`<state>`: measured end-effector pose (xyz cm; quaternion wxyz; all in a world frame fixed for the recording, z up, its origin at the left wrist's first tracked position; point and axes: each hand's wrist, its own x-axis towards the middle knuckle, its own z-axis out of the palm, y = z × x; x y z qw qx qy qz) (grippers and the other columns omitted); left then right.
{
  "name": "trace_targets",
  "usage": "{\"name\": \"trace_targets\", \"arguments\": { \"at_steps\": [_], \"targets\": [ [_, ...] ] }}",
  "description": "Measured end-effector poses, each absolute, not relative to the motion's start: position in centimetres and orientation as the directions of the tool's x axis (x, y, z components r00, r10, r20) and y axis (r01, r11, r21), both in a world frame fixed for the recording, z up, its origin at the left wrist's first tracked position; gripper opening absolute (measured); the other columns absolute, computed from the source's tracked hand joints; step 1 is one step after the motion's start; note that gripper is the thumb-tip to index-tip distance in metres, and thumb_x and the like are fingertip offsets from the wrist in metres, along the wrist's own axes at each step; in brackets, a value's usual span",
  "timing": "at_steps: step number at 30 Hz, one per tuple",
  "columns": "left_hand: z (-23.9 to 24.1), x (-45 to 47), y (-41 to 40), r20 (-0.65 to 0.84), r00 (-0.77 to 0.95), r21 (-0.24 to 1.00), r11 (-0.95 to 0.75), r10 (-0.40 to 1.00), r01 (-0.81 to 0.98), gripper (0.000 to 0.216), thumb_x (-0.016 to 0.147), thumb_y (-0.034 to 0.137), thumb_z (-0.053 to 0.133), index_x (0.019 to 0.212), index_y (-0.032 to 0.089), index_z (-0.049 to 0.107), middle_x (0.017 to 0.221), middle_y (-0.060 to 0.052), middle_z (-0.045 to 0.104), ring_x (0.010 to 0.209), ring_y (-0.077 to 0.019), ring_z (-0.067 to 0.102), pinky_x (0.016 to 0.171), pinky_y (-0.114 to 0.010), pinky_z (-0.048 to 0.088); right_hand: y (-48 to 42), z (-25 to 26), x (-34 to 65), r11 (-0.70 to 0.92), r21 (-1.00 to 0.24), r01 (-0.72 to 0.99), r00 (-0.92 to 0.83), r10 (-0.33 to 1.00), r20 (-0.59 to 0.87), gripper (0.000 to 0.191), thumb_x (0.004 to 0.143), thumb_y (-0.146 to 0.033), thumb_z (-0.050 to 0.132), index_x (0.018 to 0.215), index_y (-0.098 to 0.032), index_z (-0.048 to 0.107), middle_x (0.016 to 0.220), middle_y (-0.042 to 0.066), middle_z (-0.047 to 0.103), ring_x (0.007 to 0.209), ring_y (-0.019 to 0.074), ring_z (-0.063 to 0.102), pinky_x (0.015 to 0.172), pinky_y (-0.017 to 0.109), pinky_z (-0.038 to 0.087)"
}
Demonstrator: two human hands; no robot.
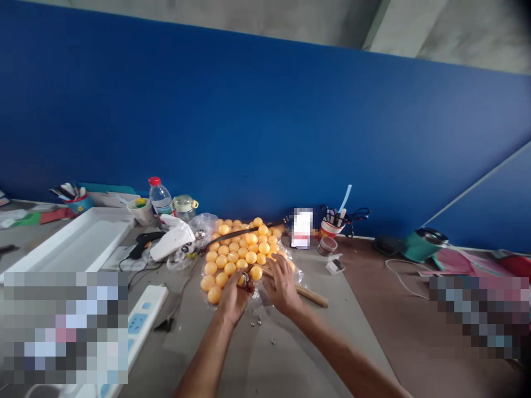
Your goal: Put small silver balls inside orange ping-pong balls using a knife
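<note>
On the bench (265,376), by the orange balls (233,257), we seem mid-handling, our right grip (285,287) part-open, nothing clearly held, our left grip (232,298) closed on a small brown object (249,286), the next move likely wanting fingertip care near loose metal beads (272,342).

balls (251,257) lie right of power strip (137,323)

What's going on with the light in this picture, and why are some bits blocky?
Head view: the blue partition brightens toward the right; head view: the orange balls carry pale highlights; head view: coarse mosaic squares hide patches at lower left, right of centre and far right, so details there can't be read.
</note>
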<state>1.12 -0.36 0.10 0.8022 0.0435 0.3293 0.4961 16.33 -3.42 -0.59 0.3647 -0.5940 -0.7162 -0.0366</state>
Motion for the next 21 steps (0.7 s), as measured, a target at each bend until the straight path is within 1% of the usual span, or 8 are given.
{"name": "trace_targets", "arguments": {
  "at_steps": [2, 4, 6, 8, 11, 14, 17, 21],
  "targets": [
    [0.0, 1.1, -0.4, -0.482, 0.289, 0.408, 0.504, 0.827, -0.762, 0.007, 0.083, 0.015, 0.061, 0.088, 0.013, 0.058, 0.069, -0.003, 0.061, 0.052, -0.0103, 0.054, 0.049, -0.022, 0.047, -3.6, -0.7, 16.1, 0.295, -0.334, 0.895, -0.106, 0.869, 0.483, 0.041, 0.087, -0.022, 0.048, 0.128, -0.015, 0.053, 0.131, 0.017, 0.048, 0.127, 0.0331, 0.039, 0.104, 0.050, 0.035],
    [-0.1, 1.1, -0.5, -0.461, 0.294, 0.416, 0.496, 0.837, -0.762, 0.010, 0.081, 0.016, 0.064, 0.088, 0.014, 0.056, 0.069, -0.002, 0.060, 0.052, -0.0105, 0.054, 0.050, -0.023, 0.048, -3.4, -0.5, 15.7, 0.285, -0.289, 0.914, -0.162, 0.909, 0.385, 0.044, 0.084, -0.019, 0.052, 0.128, -0.016, 0.055, 0.127, 0.015, 0.052, 0.120, 0.0328, 0.043, 0.102, 0.049, 0.035],
    [-0.2, 1.1, -0.5, -0.455, 0.292, 0.415, 0.491, 0.841, -0.766, 0.013, 0.079, 0.016, 0.065, 0.087, 0.015, 0.056, 0.068, -0.001, 0.059, 0.052, -0.0104, 0.054, 0.051, -0.023, 0.048, -2.9, -0.3, 15.2, 0.263, -0.248, 0.932, -0.182, 0.934, 0.307, 0.049, 0.081, -0.017, 0.055, 0.129, -0.017, 0.054, 0.122, 0.014, 0.056, 0.113, 0.0324, 0.047, 0.100, 0.048, 0.034],
    [-0.2, 1.0, -0.6, -0.465, 0.280, 0.409, 0.484, 0.840, -0.773, 0.013, 0.079, 0.016, 0.066, 0.085, 0.015, 0.055, 0.068, -0.001, 0.059, 0.053, -0.0106, 0.054, 0.051, -0.023, 0.047, -2.3, -0.1, 14.9, 0.251, -0.223, 0.942, -0.189, 0.945, 0.265, 0.050, 0.080, -0.018, 0.056, 0.130, -0.018, 0.054, 0.117, 0.013, 0.060, 0.109, 0.0321, 0.049, 0.097, 0.047, 0.034],
    [-0.1, 1.1, -0.5, -0.482, 0.286, 0.395, 0.497, 0.828, -0.773, 0.009, 0.080, 0.015, 0.065, 0.083, 0.016, 0.056, 0.070, -0.001, 0.059, 0.055, -0.0105, 0.054, 0.052, -0.022, 0.046, -1.6, 0.6, 14.7, 0.269, -0.214, 0.939, -0.211, 0.942, 0.261, 0.040, 0.083, -0.021, 0.055, 0.123, -0.017, 0.058, 0.110, 0.012, 0.064, 0.105, 0.0300, 0.050, 0.095, 0.044, 0.033],
    [0.2, 1.2, -0.4, -0.479, 0.300, 0.386, 0.505, 0.825, -0.772, 0.007, 0.081, 0.014, 0.064, 0.082, 0.017, 0.058, 0.072, -0.001, 0.060, 0.058, -0.0093, 0.054, 0.054, -0.020, 0.044, -0.6, 1.9, 14.8, 0.258, -0.196, 0.946, -0.190, 0.931, 0.311, 0.033, 0.085, -0.023, 0.054, 0.117, -0.017, 0.059, 0.107, 0.012, 0.065, 0.105, 0.0281, 0.051, 0.097, 0.043, 0.031],
    [0.3, 1.3, -0.5, -0.498, 0.287, 0.392, 0.507, 0.819, -0.767, 0.007, 0.080, 0.016, 0.065, 0.080, 0.015, 0.058, 0.067, -0.001, 0.057, 0.054, -0.0087, 0.050, 0.052, -0.020, 0.042, 1.2, 3.3, 14.7, 0.191, -0.171, 0.967, -0.117, 0.922, 0.369, 0.035, 0.086, -0.024, 0.054, 0.119, -0.016, 0.058, 0.110, 0.013, 0.065, 0.108, 0.0293, 0.050, 0.099, 0.045, 0.028],
    [0.2, 1.3, -0.6, -0.482, 0.272, 0.422, 0.492, 0.833, -0.761, 0.011, 0.077, 0.019, 0.068, 0.081, 0.015, 0.059, 0.068, -0.002, 0.058, 0.055, -0.0098, 0.051, 0.052, -0.022, 0.042, 3.8, 4.1, 14.5, 0.093, -0.174, 0.980, -0.027, 0.935, 0.352, 0.043, 0.084, -0.021, 0.055, 0.126, -0.013, 0.055, 0.117, 0.017, 0.062, 0.110, 0.0327, 0.050, 0.098, 0.048, 0.030]
  ]
}}
